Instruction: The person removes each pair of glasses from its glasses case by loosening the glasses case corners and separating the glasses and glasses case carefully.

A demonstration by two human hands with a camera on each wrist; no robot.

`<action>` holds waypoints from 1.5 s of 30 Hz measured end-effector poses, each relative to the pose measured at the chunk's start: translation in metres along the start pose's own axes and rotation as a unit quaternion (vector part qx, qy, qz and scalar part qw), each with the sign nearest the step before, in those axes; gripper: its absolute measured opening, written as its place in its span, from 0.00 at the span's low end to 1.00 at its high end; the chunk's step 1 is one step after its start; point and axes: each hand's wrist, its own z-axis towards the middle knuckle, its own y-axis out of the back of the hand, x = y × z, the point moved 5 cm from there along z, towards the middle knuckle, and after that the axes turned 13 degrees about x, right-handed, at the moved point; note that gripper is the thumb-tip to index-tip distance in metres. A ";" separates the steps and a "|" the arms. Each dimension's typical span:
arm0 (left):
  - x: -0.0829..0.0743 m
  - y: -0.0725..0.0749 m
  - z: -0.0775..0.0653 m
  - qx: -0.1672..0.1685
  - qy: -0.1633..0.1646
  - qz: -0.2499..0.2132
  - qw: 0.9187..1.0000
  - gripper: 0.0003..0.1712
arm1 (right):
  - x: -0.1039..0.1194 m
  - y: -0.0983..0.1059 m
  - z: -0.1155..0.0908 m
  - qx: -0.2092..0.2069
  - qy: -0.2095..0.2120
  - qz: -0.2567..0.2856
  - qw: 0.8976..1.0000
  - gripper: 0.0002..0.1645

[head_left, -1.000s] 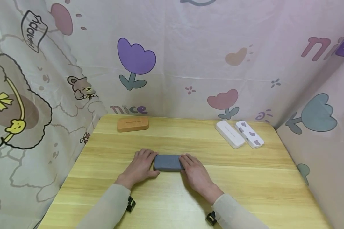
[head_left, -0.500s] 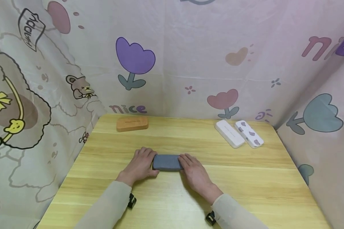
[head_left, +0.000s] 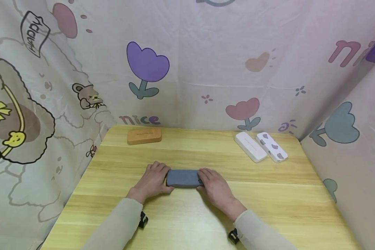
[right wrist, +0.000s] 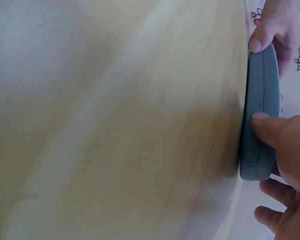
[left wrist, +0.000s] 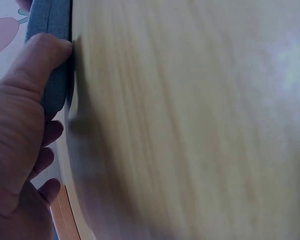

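Note:
A closed blue-grey glasses case point(head_left: 183, 178) lies lengthwise from left to right in the middle of the wooden table. My left hand point(head_left: 152, 181) grips its left end; in the left wrist view the thumb point(left wrist: 52, 47) presses the front side. At the opposite end my right hand point(head_left: 217, 190) holds the case, fingertips over the top near a small dark mark. The right wrist view shows that thumb point(right wrist: 267, 127) on the front side, across a seam running along the case point(right wrist: 256, 90). The case's underside is hidden.
An orange-brown case point(head_left: 144, 136) lies at the table's back left. At the back right, a plain white case point(head_left: 250, 147) sits beside a white case with grey patches point(head_left: 272, 147). A printed curtain point(head_left: 187, 69) hangs behind and along the sides.
My right hand has shifted slightly to the right, so more of the case's right end and its dark mark show. The left hand keeps its hold at about the same spot.

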 end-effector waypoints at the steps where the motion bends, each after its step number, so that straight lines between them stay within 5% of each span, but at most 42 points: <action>1: 0.000 0.000 0.000 -0.001 0.001 0.001 1.000 0.47 | -0.001 0.000 0.000 0.001 0.000 -0.001 1.000 0.34; 45: 0.000 -0.004 0.003 -0.002 0.000 0.020 1.000 0.46 | -0.010 0.001 0.016 0.004 -0.009 0.023 1.000 0.34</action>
